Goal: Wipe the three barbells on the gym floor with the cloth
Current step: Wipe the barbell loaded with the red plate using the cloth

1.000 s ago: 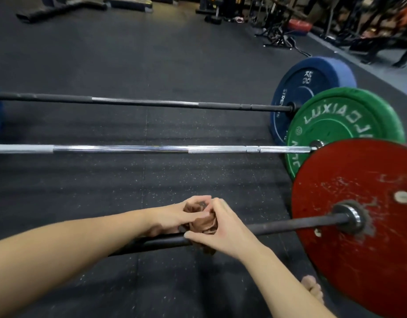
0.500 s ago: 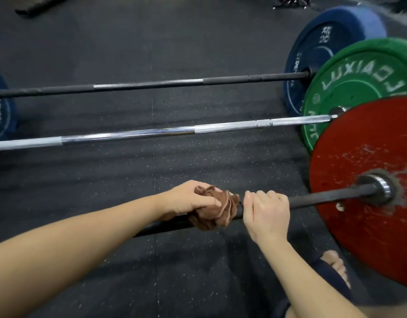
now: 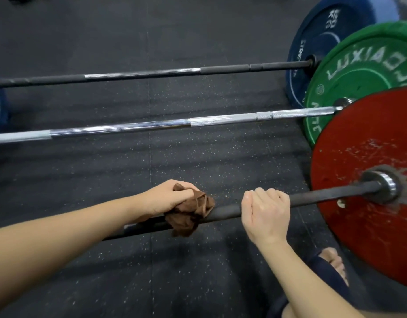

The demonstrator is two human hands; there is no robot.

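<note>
Left grip [image 3: 168, 196] is bunched round the crumpled brown cloth [image 3: 188, 215] on the nearest dark steel barbell [image 3: 225, 212], which runs pretty much 9-to-3 o'clock; right grip [image 3: 264, 214] is curled round bare bar at the cloth's 3 o'clock.

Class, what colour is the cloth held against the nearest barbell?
The cloth is brown; the head view shows it best.

Gym colours
Cloth [image 3: 188, 214] was brown; near plate [image 3: 363, 214] red, scuffed white; middle plate [image 3: 358, 72] green; far plate [image 3: 321, 37] blue; floor [image 3: 198, 260] black, speckled.
</note>
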